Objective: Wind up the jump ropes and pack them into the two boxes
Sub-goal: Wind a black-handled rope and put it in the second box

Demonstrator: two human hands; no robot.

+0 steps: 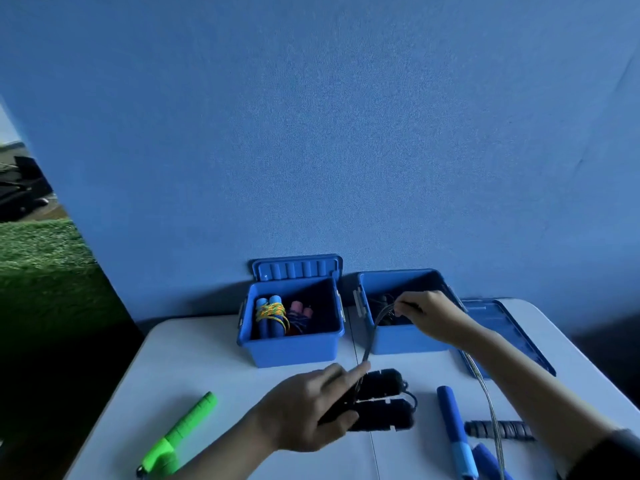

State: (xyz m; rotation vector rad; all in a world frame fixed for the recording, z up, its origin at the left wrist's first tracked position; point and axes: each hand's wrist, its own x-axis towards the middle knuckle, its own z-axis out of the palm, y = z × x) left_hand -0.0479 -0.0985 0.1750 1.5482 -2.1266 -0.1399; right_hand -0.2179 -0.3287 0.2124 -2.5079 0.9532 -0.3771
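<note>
black handles [377, 400] gripped by left hand [308, 410]; right hand [429, 315] pinches cord [372, 332] over right box rim [408, 332].

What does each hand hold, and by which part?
Left hand grips the black handles at their near ends; right hand pinches the cord mid-length.

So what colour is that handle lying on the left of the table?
Bright green handle, seen from the head camera.

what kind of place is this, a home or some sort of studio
Probably a staged recording set rather than a lived-in room: a plain blue backdrop stands right behind a white folding table, and a strip of green artificial turf shows past its left edge.
</note>
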